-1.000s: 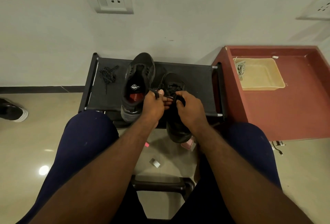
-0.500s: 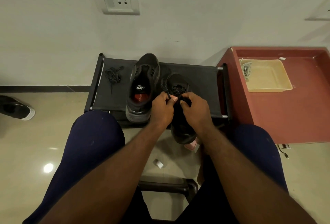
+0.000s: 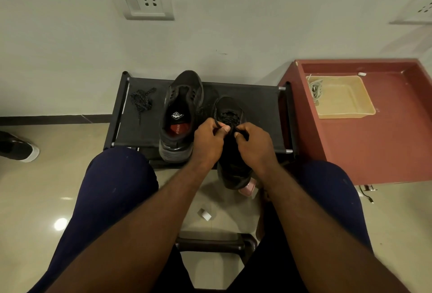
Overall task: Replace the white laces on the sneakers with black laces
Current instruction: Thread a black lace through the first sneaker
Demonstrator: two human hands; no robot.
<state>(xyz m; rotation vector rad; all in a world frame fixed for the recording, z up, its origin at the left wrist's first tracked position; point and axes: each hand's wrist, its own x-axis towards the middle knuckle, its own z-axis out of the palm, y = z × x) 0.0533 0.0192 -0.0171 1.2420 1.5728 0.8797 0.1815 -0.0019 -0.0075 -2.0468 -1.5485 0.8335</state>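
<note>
Both | left hand (image 3: 207,144), right hand (image 3: 256,146) | black lace (image 3: 217,123) pinched in fingers (image 3: 225,129)

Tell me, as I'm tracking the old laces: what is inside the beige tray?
A bundle of pale laces lies at the left end of the beige tray; nothing else shows on its floor. Anything beneath the bundle is hidden.

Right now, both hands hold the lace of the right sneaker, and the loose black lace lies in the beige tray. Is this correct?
No: the head view shows the loose black lace on the black rack, at its left end, not in the beige tray. The rest is right.
</note>
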